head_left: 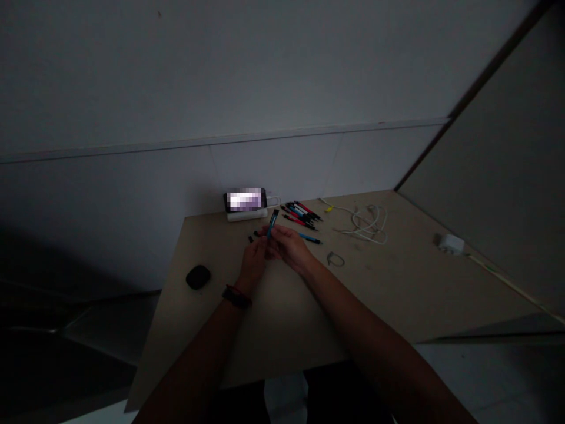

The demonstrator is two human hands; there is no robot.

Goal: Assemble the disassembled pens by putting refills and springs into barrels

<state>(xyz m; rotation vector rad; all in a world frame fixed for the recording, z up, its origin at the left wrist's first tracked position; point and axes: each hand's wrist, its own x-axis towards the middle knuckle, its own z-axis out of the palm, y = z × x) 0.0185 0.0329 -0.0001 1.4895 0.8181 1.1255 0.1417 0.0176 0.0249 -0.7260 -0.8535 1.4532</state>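
A blue pen [273, 222] with a black end stands tilted between my two hands, above the table. My left hand [253, 259] is closed around its lower part. My right hand [289, 244] is closed too, with thumb and fingers on the pen's body. The pen's lower end is hidden by my fingers. Just left of my hands lie small black pieces [251, 239], too dim to name. Behind my right hand another blue pen [311, 238] rests on the table, near a pile of red, blue and black pens [302, 215].
A lit phone [245, 200] leans on a white stand [247, 216] at the back. A coiled white cable [368, 227] lies right of the pens, a small grey loop [336, 259] closer. A black rounded object [198, 277] sits near the left edge, a white plug [451, 244] far right.
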